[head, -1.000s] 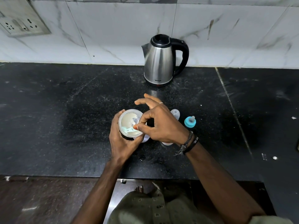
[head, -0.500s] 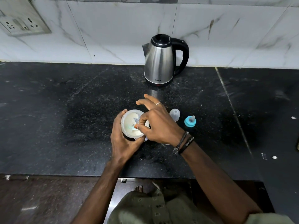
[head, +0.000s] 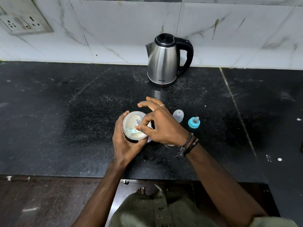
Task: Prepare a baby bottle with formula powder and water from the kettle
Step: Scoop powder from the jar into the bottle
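My left hand (head: 124, 141) grips a round clear container (head: 133, 125) of pale formula powder, tilted toward me above the black counter. My right hand (head: 162, 125) pinches a light blue scoop (head: 132, 131) whose bowl lies in the powder; its other fingers are spread. A clear bottle cap (head: 178, 115) and a blue ring with the teat (head: 194, 122) stand on the counter to the right. The steel kettle (head: 163, 62) with a black handle stands at the back by the wall. The bottle body is mostly hidden behind my right hand.
The black stone counter (head: 65, 120) has a front edge near my body. A socket plate (head: 24, 22) is on the tiled wall at upper left. Small white specks (head: 279, 159) lie at the right.
My right hand has shifted slightly left and lowered the scoop deeper into the powder container. My left hand still holds the container in the same place.
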Available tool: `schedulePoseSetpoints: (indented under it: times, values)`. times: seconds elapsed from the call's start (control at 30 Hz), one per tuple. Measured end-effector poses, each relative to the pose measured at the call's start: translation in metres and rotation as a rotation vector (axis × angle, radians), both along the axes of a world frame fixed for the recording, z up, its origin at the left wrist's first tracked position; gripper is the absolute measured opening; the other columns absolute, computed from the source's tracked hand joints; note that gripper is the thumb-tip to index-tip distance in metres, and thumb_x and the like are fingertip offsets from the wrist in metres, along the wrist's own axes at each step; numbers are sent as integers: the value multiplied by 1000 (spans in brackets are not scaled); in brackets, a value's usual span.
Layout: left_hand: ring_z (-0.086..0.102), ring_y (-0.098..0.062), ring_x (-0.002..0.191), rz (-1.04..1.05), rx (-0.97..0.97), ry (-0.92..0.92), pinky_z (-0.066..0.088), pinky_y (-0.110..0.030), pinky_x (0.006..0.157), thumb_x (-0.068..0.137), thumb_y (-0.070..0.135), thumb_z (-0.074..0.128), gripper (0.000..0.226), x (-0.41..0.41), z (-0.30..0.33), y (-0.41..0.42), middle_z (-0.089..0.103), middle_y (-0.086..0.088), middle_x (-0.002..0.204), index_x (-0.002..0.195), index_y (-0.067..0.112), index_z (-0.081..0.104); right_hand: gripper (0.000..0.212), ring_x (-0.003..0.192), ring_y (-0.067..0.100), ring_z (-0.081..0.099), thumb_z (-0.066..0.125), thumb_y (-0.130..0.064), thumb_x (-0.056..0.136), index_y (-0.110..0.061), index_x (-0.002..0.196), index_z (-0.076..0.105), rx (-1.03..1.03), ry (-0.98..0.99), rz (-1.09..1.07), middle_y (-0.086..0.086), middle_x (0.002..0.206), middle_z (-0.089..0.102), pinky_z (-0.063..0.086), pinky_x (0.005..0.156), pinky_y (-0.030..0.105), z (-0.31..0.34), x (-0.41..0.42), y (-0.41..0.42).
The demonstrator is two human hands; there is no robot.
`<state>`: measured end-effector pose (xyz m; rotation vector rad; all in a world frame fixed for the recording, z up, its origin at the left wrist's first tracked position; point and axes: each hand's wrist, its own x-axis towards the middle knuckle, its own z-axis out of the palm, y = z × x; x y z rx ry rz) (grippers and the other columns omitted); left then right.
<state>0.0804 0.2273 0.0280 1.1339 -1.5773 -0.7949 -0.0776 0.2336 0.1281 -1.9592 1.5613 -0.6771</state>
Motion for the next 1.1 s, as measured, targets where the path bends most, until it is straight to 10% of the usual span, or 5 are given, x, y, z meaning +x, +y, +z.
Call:
schedulePoseSetpoints:
  times: [0.13, 0.4, 0.73, 0.9, 1.1]
  values:
    - [59, -15, 123, 19, 9, -4, 45, -23, 102, 63, 13, 93, 90, 3, 0, 1, 59, -6, 135, 139, 3, 46, 15, 146, 15, 28, 79, -23, 83, -21, 69, 73, 23, -123, -18, -1, 141, 54, 24, 113, 28, 0, -8, 0]
    - [59, -24, 126, 78, 27, -32, 49, -44, 105, 61, 23, 93, 93, 9, -7, 1, 60, -10, 135, 139, 4, 47, 13, 130, 4, 45, 76, -21, 87, -15, 76, 76, 44, -263, -66, -3, 135, 59, 25, 98, 2, -9, -19, -1]
    - [59, -18, 124, 172, 87, -39, 49, -47, 104, 60, 25, 98, 91, 23, -26, 3, 61, 1, 135, 137, 17, 50, 16, 120, 2, 58, 72, -19, 90, -7, 81, 76, 75, -381, -138, 0, 130, 62, 44, 102, 26, -20, -26, -1]
    - [58, 1, 118, 191, 104, -7, 45, -18, 100, 62, 22, 97, 85, 27, -24, 7, 58, 28, 127, 130, 38, 49, 13, 98, 7, 65, 70, -16, 92, -12, 81, 76, 110, -478, -178, 2, 128, 63, 48, 86, 27, -23, -27, -2]
    - [56, 7, 118, 186, 190, -23, 44, -14, 99, 59, 30, 99, 91, 35, -36, 9, 56, 32, 127, 135, 30, 49, 14, 117, 12, 62, 67, -13, 93, -16, 83, 76, 174, -606, -225, 4, 124, 66, 49, 104, 37, -31, -27, -2]
